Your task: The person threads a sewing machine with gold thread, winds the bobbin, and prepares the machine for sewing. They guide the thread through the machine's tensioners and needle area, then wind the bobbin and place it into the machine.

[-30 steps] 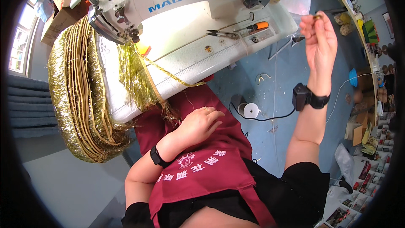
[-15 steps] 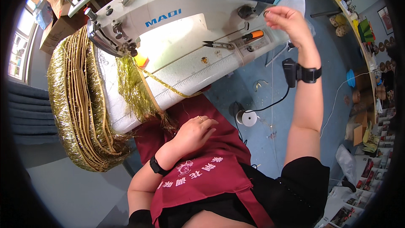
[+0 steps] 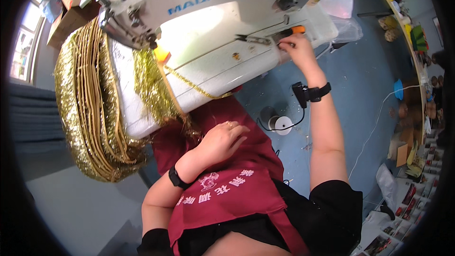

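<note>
Right hand (image 3: 296, 50) covers the near end of the orange-handled tool (image 3: 290, 32); fingertips tucked under, can't tell if they grip it or just rest on it. Scissors (image 3: 253, 39) too small to tell how the blades sit. Needle area of the sewing machine (image 3: 213, 28) washed out by lamp glare. Machine top cut off by the upper edge. Gold fringe (image 3: 151, 87) runs under the table edge, end hidden. Left hand (image 3: 222, 140): palm side hidden against the red apron (image 3: 227, 185). Shelf clutter (image 3: 417, 38) at the right rim blurred.

Scissors (image 3: 253, 39) on machine bed (image 3: 227, 66), fringe heap (image 3: 90, 114) left (draped over edge)
</note>
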### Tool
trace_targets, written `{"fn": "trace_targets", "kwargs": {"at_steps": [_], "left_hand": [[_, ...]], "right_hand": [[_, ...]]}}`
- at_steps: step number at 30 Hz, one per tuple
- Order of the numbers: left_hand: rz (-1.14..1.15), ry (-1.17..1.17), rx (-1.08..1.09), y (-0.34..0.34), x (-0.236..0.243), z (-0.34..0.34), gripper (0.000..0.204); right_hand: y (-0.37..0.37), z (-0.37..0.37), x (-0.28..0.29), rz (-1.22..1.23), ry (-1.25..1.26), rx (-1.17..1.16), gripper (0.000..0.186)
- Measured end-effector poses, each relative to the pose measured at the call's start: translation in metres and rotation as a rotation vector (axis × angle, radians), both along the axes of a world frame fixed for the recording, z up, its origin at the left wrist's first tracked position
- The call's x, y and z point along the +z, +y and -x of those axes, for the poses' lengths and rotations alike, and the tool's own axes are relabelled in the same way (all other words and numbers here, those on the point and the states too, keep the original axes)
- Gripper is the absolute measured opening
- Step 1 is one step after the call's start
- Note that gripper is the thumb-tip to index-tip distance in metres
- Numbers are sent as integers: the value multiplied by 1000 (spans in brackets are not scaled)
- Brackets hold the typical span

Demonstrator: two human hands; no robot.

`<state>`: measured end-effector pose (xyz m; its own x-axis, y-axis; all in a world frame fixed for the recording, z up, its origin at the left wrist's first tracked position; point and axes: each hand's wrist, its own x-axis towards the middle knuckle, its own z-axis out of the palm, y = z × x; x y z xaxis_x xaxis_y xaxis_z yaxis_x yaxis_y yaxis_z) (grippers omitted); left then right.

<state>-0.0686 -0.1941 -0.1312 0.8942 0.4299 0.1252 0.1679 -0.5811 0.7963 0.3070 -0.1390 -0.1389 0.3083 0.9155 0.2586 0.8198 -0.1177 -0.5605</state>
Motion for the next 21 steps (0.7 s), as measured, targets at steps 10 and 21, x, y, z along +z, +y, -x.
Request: {"fn": "trace_targets", "kwargs": {"at_steps": [10, 21], "left_hand": [[14, -21, -52, -10, -2, -1, 25], [-101, -196, -343, -59, -12, -21, 28]], "right_hand": [[-29, 78, 41, -268, 104, 55, 14], [26, 197, 26, -103, 849, 349, 52]]}}
